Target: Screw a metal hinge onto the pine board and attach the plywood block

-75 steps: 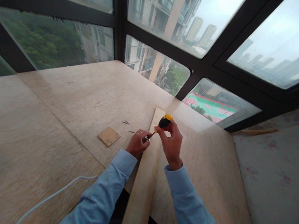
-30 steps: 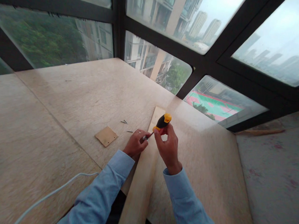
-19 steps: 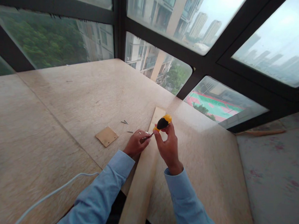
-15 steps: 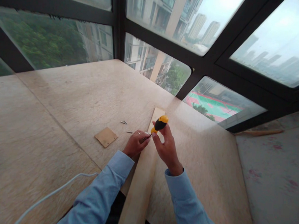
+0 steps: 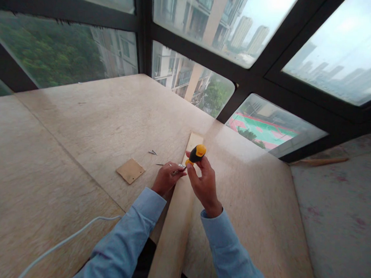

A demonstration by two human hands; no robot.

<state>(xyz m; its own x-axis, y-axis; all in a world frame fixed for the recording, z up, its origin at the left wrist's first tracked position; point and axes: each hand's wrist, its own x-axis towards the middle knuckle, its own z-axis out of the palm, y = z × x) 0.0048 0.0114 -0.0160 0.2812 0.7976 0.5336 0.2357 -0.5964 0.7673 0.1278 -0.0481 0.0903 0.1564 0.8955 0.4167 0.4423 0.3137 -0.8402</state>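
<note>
My right hand (image 5: pixel 203 182) grips a screwdriver (image 5: pixel 196 153) with a black and yellow handle, tip pointing down and left. My left hand (image 5: pixel 166 179) is pinched around the metal tip, fingers closed; a small screw seems to sit there, too small to be sure. Both hands hover over a long narrow wooden strip (image 5: pixel 175 226) that runs from the near edge toward the window. Both sleeves are light blue.
A small square plywood piece (image 5: pixel 130 171) lies left of my hands. A few loose screws (image 5: pixel 153 153) lie beyond it on the plywood table (image 5: pixel 78 141). A white cable (image 5: pixel 62 242) crosses the near left. Dark-framed windows (image 5: pixel 248 82) close the far side.
Both hands and the screwdriver drifted slightly left in view. The handle has turned a little between my right fingers. The left pinch stays at the tip.
</note>
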